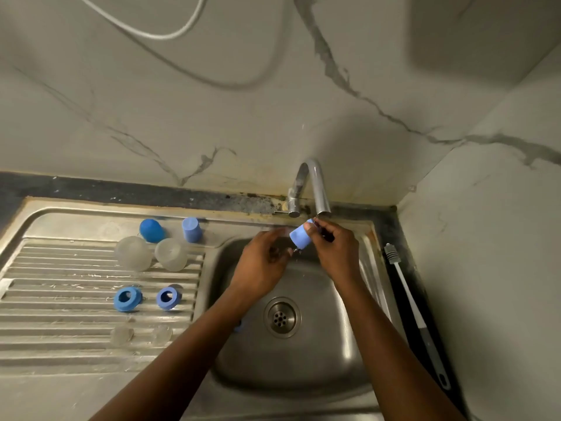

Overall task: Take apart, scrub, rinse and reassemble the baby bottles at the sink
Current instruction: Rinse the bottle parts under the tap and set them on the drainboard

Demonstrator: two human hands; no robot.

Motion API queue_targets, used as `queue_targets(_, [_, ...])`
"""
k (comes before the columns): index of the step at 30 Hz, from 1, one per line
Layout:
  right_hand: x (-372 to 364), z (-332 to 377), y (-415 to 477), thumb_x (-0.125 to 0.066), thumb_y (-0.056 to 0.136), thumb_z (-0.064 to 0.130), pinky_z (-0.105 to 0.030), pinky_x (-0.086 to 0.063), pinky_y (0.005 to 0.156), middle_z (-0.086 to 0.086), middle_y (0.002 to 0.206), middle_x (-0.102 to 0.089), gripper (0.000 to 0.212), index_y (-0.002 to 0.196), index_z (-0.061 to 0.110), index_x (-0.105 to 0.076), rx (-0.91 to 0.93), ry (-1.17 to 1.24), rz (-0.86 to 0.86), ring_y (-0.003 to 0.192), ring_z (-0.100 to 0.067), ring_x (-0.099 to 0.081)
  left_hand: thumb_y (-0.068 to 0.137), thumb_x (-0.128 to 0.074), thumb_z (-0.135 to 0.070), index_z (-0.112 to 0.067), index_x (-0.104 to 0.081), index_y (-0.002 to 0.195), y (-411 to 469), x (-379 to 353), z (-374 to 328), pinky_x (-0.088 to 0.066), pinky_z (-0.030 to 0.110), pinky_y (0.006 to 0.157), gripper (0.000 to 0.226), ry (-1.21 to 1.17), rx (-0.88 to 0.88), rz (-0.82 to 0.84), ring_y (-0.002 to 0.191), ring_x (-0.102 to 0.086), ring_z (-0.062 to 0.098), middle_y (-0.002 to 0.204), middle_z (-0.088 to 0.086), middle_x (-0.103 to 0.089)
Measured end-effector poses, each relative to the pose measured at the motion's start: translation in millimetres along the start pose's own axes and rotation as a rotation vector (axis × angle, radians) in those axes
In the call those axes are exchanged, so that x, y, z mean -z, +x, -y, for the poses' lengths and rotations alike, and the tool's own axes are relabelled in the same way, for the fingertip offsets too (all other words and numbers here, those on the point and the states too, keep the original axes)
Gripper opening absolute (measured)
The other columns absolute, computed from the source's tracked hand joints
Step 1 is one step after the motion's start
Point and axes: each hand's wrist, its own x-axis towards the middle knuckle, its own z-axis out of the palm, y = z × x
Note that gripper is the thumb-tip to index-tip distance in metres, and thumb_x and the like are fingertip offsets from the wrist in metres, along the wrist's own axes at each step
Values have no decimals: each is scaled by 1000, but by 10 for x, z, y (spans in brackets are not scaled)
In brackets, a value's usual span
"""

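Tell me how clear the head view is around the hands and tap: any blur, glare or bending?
Head view: dim, flat light, no harsh glare; the left hand is smeared by motion; the right hand and the blue cap it grips are soft; the tap is sharp; wide-angle bending curves the sink rim; a shadow covers the wall top right.

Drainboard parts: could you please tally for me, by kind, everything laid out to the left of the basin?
Blue caps: 2
Clear bottle bodies: 2
Blue collar rings: 2
Clear teats: 2
Total: 8
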Motion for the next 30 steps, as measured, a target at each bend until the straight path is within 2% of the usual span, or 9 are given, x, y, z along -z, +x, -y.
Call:
queue_targets(4, [114,50,29,-63,103,49,-25,-48,68,7,79,-74,33,108,24,-83,73,-42,28,72,2,-65,105,-65,-35,-23,-57,151,184,-112,-192,-60,32,93,49,-70,-13,104,104,-74,10,122,2,-76])
queue_targets(7, [133,67,49,-62,104,45,-40,-62,83,-2,95,-81,35,113,18,-82,34,45,21,85,-15,-75,104,-66,-34,-16,-62,147,253,-154,-263,-61,35,92,46,-136,26,67,99,-74,11,116,5,-77])
queue_targets(10, [99,101,50,-67,104,31,-49,-62,93,-7,102,-81,25,114,13,-82,-20,209,-6,96,-23,-77,101,-71,-25,-12,-67,142,257,-177,-279,-60,40,98,42,-292,75,8,107,-74,16,120,4,-78])
queue_targets(13, [40,120,9,-71,101,15,-44,-62,93,-4,102,-81,12,108,15,-81,-80,446,64,101,-24,-77,98,-75,-25,-13,-71,137,233,-191,-282,-62,43,93,41,-450,164,-28,98,-76,19,107,8,-81])
queue_targets(16, [6,130,-54,-70,101,15,-33,-62,83,-9,111,-78,17,118,12,-73,-151,615,160,106,-29,-75,97,-76,-28,-13,-73,133,238,-190,-282,-62,38,83,39,-518,195,-38,82,-75,17,92,8,-81])
queue_targets(20, [-26,140,-10,-71,101,27,-48,-63,93,-13,121,-75,28,126,14,-73,-287,582,92,110,-31,-74,97,-75,-13,-7,-74,129,236,-209,-302,-55,16,69,32,-483,103,47,72,-72,3,88,-3,-81])
queue_targets(25, [-91,188,35,-66,103,29,-28,-62,69,-2,92,-81,16,105,21,-80,-324,562,-40,89,-23,-79,96,-78,-21,-10,-74,131,295,-234,-367,-61,36,95,37,-461,127,-48,102,-76,14,110,2,-81])
queue_targets(27, [-110,191,44,-64,104,28,-29,-62,72,-1,93,-82,15,100,27,-78,-348,582,-34,88,-18,-79,98,-75,-24,-13,-74,132,315,-236,-381,-60,39,101,36,-513,160,-61,108,-75,15,114,1,-80])
queue_targets(30, [-153,193,16,-66,104,36,-27,-61,77,-2,107,-80,19,116,25,-75,-268,575,59,97,-15,-78,103,-68,-21,-13,-74,132,336,-232,-375,-60,40,100,31,-594,194,-53,110,-75,16,116,3,-80])
